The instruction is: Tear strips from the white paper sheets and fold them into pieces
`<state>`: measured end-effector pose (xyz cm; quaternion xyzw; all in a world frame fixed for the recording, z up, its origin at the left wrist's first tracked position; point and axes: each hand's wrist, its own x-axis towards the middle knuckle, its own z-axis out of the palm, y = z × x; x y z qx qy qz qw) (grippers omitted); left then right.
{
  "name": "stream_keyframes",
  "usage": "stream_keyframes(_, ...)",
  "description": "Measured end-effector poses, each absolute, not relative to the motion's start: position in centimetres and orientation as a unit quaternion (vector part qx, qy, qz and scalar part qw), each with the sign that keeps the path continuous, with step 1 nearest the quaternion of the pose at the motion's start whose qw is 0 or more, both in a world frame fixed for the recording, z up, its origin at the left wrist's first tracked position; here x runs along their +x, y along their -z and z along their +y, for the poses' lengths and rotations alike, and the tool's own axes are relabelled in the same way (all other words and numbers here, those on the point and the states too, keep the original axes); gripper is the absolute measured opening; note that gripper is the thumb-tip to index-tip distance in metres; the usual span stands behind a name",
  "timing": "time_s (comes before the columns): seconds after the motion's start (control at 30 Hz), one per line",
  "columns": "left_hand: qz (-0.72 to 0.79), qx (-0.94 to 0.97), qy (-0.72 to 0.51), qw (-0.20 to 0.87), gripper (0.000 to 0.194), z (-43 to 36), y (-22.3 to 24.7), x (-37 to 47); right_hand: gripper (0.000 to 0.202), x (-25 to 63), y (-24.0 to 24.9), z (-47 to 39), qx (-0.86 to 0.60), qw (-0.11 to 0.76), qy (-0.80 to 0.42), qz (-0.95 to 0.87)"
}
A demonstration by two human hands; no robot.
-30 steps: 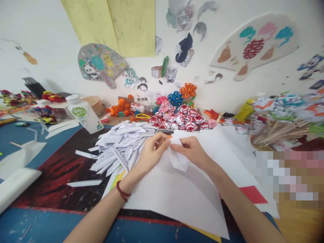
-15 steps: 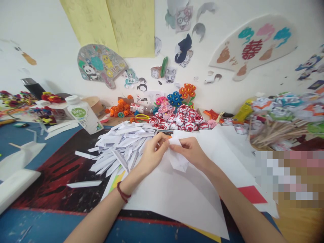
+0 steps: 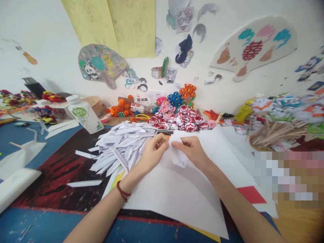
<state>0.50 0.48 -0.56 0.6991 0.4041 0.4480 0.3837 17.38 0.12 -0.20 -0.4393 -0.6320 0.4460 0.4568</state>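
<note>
Right hand (image 3: 194,151) pinching folded white paper (image 3: 180,158), at 3 o'clock from left hand (image 3: 154,150). Left fingertips narrow at paper edge, grip unclear. Paper strips (image 3: 118,143) at 9 o'clock from left hand.

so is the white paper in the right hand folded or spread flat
Folded: the white paper in the right hand shows angled edges and creases.

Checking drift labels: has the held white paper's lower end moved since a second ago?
Yes, slightly: the lower end of the held white paper sits higher in view, nearer the red-and-white flowers, which have not shifted.
</note>
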Motion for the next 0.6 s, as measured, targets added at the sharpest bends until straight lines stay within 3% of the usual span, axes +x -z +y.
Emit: stream_keyframes(0.6, 0.440, 0.708, -0.433, 0.345, 0.011, 0.18, -0.02, 0.40, 0.028, 17.55, 0.20, 0.49, -0.449, 0.468, -0.445, -0.618)
